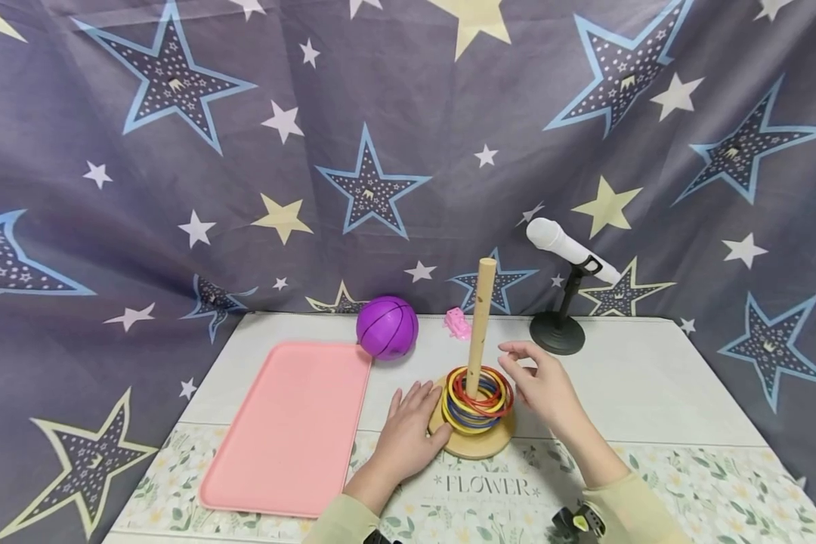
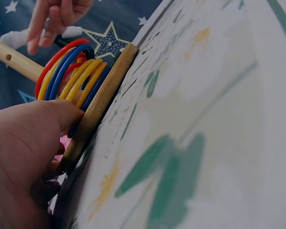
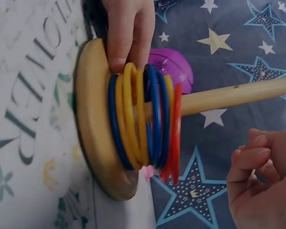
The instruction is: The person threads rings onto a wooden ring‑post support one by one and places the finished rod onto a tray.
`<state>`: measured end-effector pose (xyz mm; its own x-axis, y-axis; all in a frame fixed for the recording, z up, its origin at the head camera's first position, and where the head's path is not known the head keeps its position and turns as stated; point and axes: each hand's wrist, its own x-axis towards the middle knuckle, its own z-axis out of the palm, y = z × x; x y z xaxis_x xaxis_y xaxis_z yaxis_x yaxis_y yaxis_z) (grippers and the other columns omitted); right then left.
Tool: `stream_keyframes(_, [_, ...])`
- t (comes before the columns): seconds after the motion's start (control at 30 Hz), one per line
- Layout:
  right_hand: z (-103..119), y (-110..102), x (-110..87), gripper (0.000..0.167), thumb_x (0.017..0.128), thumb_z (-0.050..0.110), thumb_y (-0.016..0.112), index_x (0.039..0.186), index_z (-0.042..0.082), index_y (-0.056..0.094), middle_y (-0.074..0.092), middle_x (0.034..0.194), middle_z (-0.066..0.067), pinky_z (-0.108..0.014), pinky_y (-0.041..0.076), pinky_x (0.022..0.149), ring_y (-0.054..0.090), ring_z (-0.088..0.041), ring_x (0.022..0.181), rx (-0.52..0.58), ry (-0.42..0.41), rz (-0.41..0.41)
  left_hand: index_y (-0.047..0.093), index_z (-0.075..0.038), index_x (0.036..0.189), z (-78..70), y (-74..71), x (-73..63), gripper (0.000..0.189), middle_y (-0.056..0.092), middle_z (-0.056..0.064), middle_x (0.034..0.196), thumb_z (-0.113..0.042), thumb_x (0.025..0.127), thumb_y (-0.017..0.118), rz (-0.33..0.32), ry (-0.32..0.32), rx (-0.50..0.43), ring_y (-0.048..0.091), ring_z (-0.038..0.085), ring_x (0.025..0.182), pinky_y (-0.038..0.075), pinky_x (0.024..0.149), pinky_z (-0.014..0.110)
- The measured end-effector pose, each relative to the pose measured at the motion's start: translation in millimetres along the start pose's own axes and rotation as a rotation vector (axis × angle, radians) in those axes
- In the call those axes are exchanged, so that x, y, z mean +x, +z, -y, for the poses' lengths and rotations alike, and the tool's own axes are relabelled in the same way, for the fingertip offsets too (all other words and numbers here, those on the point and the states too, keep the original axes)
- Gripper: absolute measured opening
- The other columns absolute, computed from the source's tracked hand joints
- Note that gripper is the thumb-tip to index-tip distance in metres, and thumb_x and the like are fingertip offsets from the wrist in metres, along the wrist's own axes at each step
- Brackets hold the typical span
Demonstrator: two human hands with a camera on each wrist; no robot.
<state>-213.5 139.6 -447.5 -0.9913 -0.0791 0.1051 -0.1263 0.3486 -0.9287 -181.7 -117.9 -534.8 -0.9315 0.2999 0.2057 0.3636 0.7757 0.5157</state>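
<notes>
A wooden peg [image 1: 481, 325] rises upright from a round wooden base [image 1: 476, 447]. Red, yellow and blue rings [image 1: 477, 408] lie stacked around its foot, with red ones on top in the head view. My left hand [image 1: 411, 434] rests at the left edge of the base, its thumb [image 2: 66, 112] beside the lower rings and its fingers stretched along the edge. To the right of the peg, my right hand [image 1: 542, 384] hovers above ring height with fingers loosely bent and nothing between them. In the right wrist view it is apart from the red rings [image 3: 175, 138].
A pink tray [image 1: 292, 423] lies left of the left hand. Behind are a purple ball [image 1: 387, 328] and a small pink toy [image 1: 458, 323]. A white microphone [image 1: 564, 245] on a black stand [image 1: 557, 332] stands at the back right, before a star-patterned cloth [image 1: 408, 98].
</notes>
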Motion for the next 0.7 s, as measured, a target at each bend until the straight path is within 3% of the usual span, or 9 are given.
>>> stream_keyframes(0.27, [10, 2, -4.5, 0.036, 0.107, 0.024, 0.077, 0.141, 0.013, 0.071, 0.068, 0.118, -0.011, -0.025, 0.039, 0.043, 0.05, -0.011, 0.051, 0.013, -0.106, 0.05, 0.052, 0.001, 0.161, 1.3, -8.5, -1.0, 0.068, 0.042, 0.025, 0.171, -0.033, 0.105, 0.069, 0.02, -0.021, -0.018, 0.033, 0.045, 0.162, 0.016, 0.134, 0.063])
stream_keyframes(0.5, [17, 5, -5.3, 0.042, 0.105, 0.025, 0.079, 0.143, 0.012, 0.069, 0.07, 0.121, -0.01, -0.027, 0.042, 0.044, 0.051, -0.014, 0.051, 0.001, -0.127, 0.059, 0.051, 0.0, 0.162, 1.8, -22.4, -6.0, 0.068, 0.041, 0.025, 0.171, -0.035, 0.106, 0.068, 0.009, -0.023, 0.018, 0.032, 0.045, 0.162, 0.016, 0.134, 0.062])
stream_keyframes(0.7, [18, 8, -2.5, 0.042, 0.105, 0.027, 0.08, 0.143, 0.013, 0.07, 0.072, 0.12, -0.007, -0.032, 0.049, 0.045, 0.054, -0.016, 0.053, -0.052, -0.141, 0.049, 0.05, 0.001, 0.163, 5.9, -39.1, -11.7, 0.069, 0.042, 0.025, 0.171, -0.035, 0.107, 0.069, -0.016, -0.035, 0.049, 0.034, 0.044, 0.161, 0.023, 0.133, 0.061])
